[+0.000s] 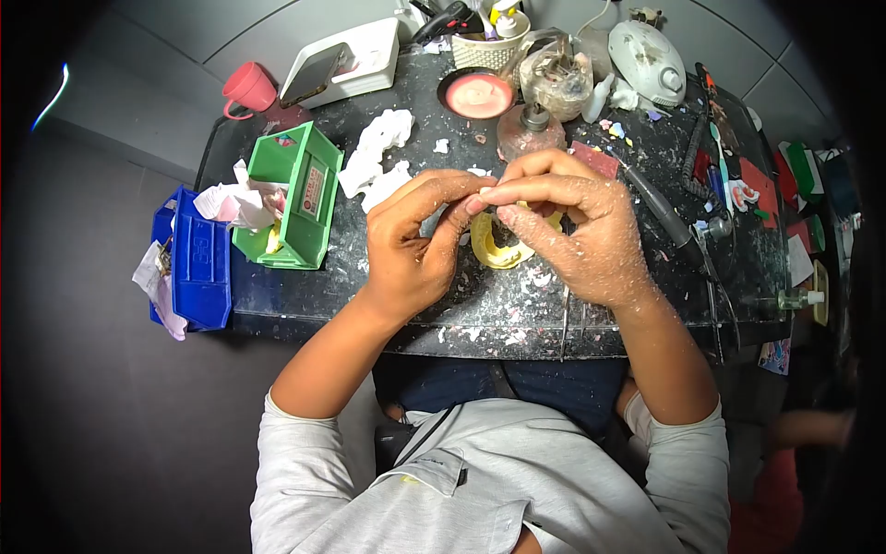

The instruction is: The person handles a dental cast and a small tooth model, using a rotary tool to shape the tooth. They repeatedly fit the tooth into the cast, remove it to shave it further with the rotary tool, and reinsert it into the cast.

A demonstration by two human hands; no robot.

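Note:
My left hand (411, 245) and my right hand (591, 226) meet fingertip to fingertip over the dark table. Both are closed in a pinch around something tiny between the fingertips, too small and covered to make out. White crumbs dust my right hand and forearm. Just below the fingers lies a yellow, horseshoe-shaped dental cast (492, 251), partly hidden by my right hand. Behind the hands stands a glass spirit lamp (531, 138), with a red wax sheet (595, 159) beside it. A black rotary handpiece (660, 205) rests to the right.
Green (318, 198) and blue (203, 263) bins with crumpled paper stand left. Crumpled white tissue (380, 148) lies nearer. Along the back are a white tray (355, 69), a pan of pink material (477, 94) and a wicker basket (480, 51). Shavings litter the front edge.

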